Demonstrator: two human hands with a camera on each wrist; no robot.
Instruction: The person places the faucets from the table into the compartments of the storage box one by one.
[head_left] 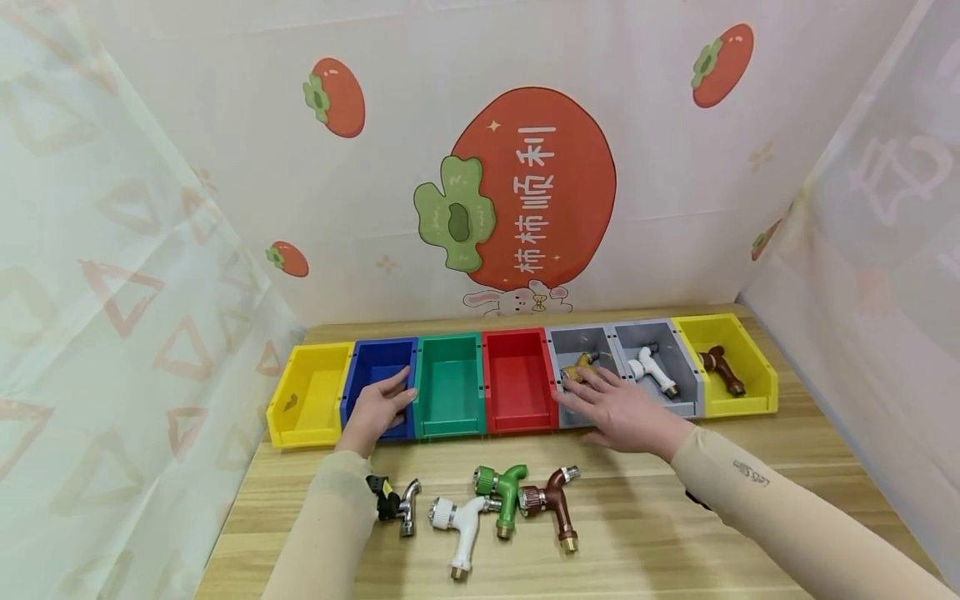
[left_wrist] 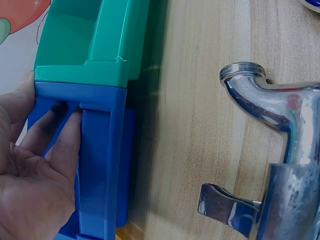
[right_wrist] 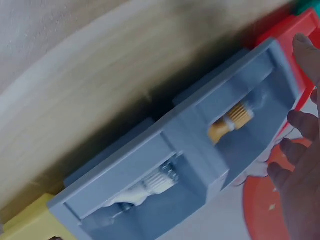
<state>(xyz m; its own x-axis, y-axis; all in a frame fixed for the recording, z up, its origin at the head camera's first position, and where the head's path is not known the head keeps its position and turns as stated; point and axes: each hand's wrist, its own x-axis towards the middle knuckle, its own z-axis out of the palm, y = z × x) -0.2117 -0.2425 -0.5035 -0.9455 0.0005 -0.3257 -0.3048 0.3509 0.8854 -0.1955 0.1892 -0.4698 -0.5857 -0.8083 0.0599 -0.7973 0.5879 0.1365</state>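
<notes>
My left hand (head_left: 377, 410) reaches into the blue bin (head_left: 347, 408), fingers extended and fingertips against the wall beside the green bin (head_left: 450, 427); no faucet shows in its grasp. Spread fingers mark my right hand (head_left: 618, 412), which hovers over the grey bin (head_left: 577, 340) next to the red bin (head_left: 517, 421). A yellow faucet (right_wrist: 231, 123) lies in that grey bin, partly hidden by the hand in the head view. The neighbouring grey bin (head_left: 686, 407) holds a white faucet (head_left: 654, 370), and the right-end yellow bin (head_left: 757, 404) a brown faucet (head_left: 722, 371).
In front of the bins, on the wooden table (head_left: 660, 517), lie a chrome faucet (head_left: 407, 507) with a black handle, another white faucet (head_left: 465, 529), a green faucet (head_left: 508, 500) and a second brown faucet (head_left: 557, 504). Another yellow bin (head_left: 307, 436) stands at the row's left end.
</notes>
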